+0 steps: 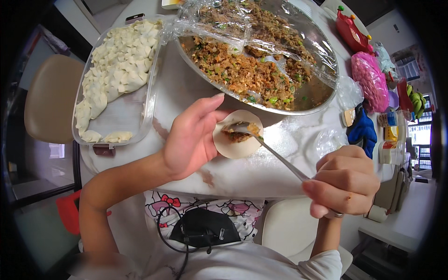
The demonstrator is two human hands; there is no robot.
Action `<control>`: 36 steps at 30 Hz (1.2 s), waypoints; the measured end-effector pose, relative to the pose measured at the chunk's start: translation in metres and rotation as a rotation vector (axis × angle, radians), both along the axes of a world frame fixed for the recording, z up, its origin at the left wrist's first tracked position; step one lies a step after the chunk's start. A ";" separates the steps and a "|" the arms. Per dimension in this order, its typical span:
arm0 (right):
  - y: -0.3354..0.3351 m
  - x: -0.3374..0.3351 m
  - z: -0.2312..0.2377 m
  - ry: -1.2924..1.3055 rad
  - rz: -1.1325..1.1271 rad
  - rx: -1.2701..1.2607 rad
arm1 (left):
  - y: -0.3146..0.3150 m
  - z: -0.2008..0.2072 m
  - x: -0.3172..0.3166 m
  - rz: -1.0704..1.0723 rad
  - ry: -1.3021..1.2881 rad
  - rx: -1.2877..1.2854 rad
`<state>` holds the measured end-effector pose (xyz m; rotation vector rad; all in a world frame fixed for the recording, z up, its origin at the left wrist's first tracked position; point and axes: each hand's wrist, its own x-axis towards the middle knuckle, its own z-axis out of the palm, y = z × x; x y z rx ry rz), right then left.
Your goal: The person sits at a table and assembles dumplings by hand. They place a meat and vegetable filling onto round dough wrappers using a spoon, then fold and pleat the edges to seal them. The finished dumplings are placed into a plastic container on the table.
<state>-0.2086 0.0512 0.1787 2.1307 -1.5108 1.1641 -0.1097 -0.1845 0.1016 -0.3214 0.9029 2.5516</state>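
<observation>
My left hand (189, 140) holds a round dumpling wrapper (234, 151) flat on its fingers, palm up, over the near part of the table. On the wrapper lies a small heap of brown filling (232, 136). The bowl of a metal spoon (283, 158) rests on that heap, and my right hand (347, 182) grips the handle's end. Just beyond the wrapper stands a large metal bowl (322, 91) of minced filling (228, 70) with green bits, partly covered by clear plastic wrap (212, 21). To the left, a clear plastic container (123, 114) is largely filled with folded dumplings (121, 60).
Along the right side of the marble-patterned table (179, 182) are a red dish (351, 36), a pink bag (368, 78), a blue cloth item (362, 131) and several small packages. Bananas (416, 101) lie farther right. A beige chair (53, 98) stands at the left.
</observation>
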 end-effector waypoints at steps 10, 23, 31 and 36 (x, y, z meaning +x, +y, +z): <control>-0.003 -0.001 -0.001 0.011 0.032 0.021 | -0.001 -0.001 0.001 0.074 -0.031 0.044; 0.018 -0.010 -0.005 -0.249 -0.294 -0.412 | 0.000 -0.004 0.000 0.023 -0.011 0.060; 0.041 -0.078 -0.011 -0.428 -0.700 -0.070 | 0.000 -0.004 -0.002 0.033 -0.014 -0.028; 0.031 -0.065 0.008 -0.248 -0.576 0.402 | -0.004 -0.008 -0.002 0.049 0.064 -0.115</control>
